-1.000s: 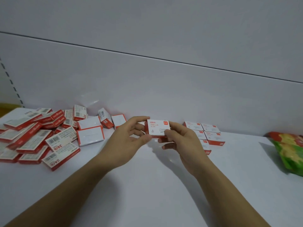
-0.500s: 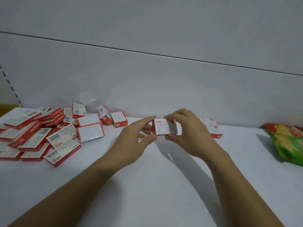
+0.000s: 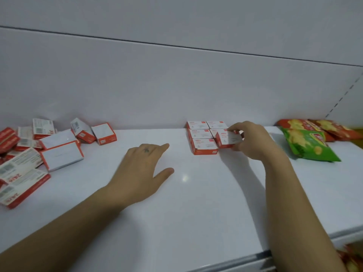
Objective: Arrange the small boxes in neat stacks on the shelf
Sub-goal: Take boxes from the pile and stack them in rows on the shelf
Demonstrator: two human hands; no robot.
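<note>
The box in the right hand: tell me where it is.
Head view, right of centre: the box is held by the right hand at the front right corner of the neat group of boxes, left of the snack bags.

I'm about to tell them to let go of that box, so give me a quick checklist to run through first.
1. Right hand grips the box: ok.
2. Box lies flat in its slot: not ok, it looks tilted.
3. Box is lined up with the neat group: not ok yet.
4. Left hand is clear of the group: ok.
5. Chip bags are apart from the slot: ok.
6. More boxes in the loose pile: ok.
</note>
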